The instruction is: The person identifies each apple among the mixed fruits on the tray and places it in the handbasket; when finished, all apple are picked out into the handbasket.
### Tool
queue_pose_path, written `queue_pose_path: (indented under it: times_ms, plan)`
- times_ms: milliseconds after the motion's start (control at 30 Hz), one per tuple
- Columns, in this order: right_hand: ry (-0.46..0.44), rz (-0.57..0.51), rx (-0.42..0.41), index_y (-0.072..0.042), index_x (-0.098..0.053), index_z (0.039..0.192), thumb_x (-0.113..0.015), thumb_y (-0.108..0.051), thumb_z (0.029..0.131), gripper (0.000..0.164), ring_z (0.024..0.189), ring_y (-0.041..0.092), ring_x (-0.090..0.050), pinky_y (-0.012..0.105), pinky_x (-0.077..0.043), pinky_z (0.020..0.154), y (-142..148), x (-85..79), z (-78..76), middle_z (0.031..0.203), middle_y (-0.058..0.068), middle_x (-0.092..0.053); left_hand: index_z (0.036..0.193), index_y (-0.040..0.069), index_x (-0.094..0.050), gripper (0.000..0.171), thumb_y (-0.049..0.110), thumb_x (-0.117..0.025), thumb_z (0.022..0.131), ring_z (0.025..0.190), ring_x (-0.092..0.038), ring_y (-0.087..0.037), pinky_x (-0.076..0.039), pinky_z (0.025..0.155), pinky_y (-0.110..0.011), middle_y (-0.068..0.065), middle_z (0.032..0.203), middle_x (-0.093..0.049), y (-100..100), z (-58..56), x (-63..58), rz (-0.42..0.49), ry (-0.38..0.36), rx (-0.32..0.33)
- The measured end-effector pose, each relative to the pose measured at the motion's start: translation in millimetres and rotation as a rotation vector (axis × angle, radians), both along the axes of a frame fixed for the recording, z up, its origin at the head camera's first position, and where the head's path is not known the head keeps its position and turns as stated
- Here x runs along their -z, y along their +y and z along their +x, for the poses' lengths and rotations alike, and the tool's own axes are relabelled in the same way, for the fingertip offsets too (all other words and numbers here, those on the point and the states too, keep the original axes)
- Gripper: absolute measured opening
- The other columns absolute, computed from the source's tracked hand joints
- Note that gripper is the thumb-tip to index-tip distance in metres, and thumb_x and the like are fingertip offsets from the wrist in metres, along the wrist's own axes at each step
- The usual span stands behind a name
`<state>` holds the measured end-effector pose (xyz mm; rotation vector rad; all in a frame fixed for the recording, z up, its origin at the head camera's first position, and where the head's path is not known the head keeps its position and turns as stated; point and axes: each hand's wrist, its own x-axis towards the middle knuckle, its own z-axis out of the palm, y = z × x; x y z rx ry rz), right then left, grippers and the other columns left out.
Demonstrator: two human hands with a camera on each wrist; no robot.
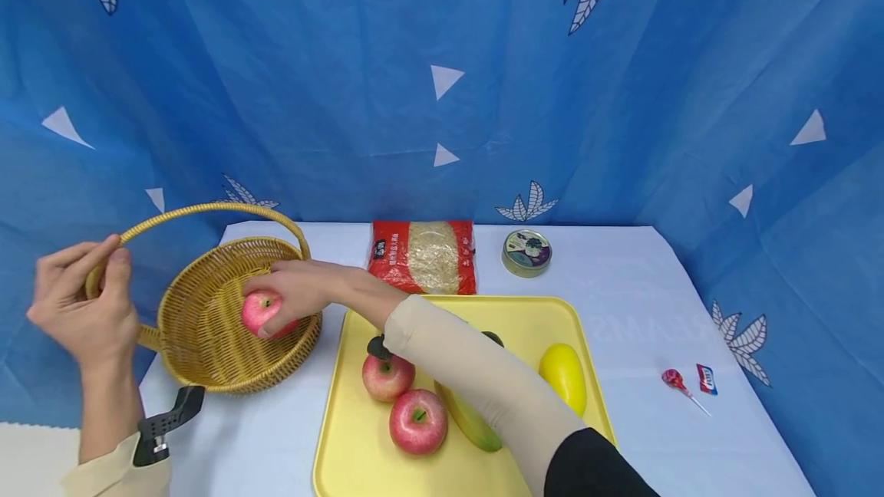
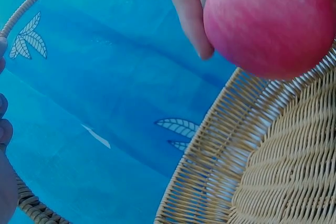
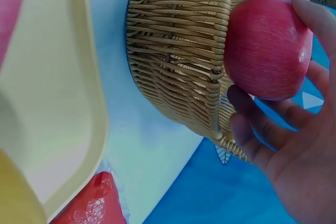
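My left hand point(image 1: 90, 305) grips the handle point(image 1: 214, 208) of a yellow-brown wicker basket point(image 1: 217, 336) at the left of the table. The handle arches over the basket, whose open top faces up toward the head view. In my right hand point(image 1: 304, 291) is a red apple point(image 1: 259, 311), held over the basket's opening. The right wrist view shows thumb and fingers around the apple point(image 3: 268, 48), close by the woven rim point(image 3: 223, 61). From the left wrist view, the apple point(image 2: 270, 22) overlaps the far side of the basket.
A yellow tray point(image 1: 331, 443) holds two red apples point(image 1: 418, 421), a banana point(image 1: 476, 424) partly under my right sleeve, and a yellow oval fruit point(image 1: 563, 376). Behind it lie a red bag point(image 1: 431, 258) and a round tin point(image 1: 527, 251). A lollipop point(image 1: 675, 380) and small packet point(image 1: 707, 380) lie right.
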<state>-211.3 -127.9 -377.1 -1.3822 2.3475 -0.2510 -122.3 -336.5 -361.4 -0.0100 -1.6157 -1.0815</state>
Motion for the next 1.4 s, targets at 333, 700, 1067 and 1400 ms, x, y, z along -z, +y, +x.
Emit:
queue_pose_path:
  times_ms: [333,700,1067,1400]
  plan:
    - [-0.027,0.025,0.056,-0.041,-0.044,0.147,-0.069,-0.068,0.082,0.074,0.118,-0.003,-0.047,0.018,-0.040,0.099,-20,3.0,-8.9,0.129,-0.022,-0.052,0.100,-0.003,-0.078,0.014,0.006,-0.074,0.091,0.093,-0.056,-0.001,-0.043,0.073,-0.009,0.016,0.100,-0.065,-1,-0.8,1.0,0.001,0.006,0.008]
    - [-0.067,0.023,0.096,-0.039,-0.048,0.142,-0.072,-0.060,0.085,0.065,0.109,-0.002,-0.050,0.015,-0.041,0.091,-30,23.5,-5.5,0.120,-0.019,-0.054,0.104,0.000,-0.077,0.016,0.010,-0.071,0.094,0.097,-0.055,0.002,-0.044,0.077,-0.008,0.022,0.102,-0.062,-1,2.7,-0.2,-0.029,-0.057,-0.046]
    - [-0.031,0.121,0.129,-0.041,-0.046,0.140,-0.073,-0.060,0.084,0.064,0.115,-0.002,-0.048,0.016,-0.040,0.095,-40,31.5,-0.7,0.119,-0.020,-0.053,0.105,0.000,-0.077,0.015,0.010,-0.070,0.095,0.096,-0.054,0.002,-0.043,0.077,-0.008,0.023,0.102,-0.061,-4,5.0,0.9,-0.029,-0.070,-0.057]
    - [-0.052,0.187,0.153,-0.045,-0.038,0.148,-0.070,-0.059,0.086,0.071,0.132,0.000,-0.039,0.021,-0.038,0.104,-40,31.7,0.5,0.134,-0.019,-0.048,0.102,-0.001,-0.078,0.013,0.006,-0.072,0.092,0.094,-0.056,0.001,-0.042,0.074,-0.008,0.016,0.102,-0.065,-5,-0.4,2.6,-0.028,-0.021,-0.014]
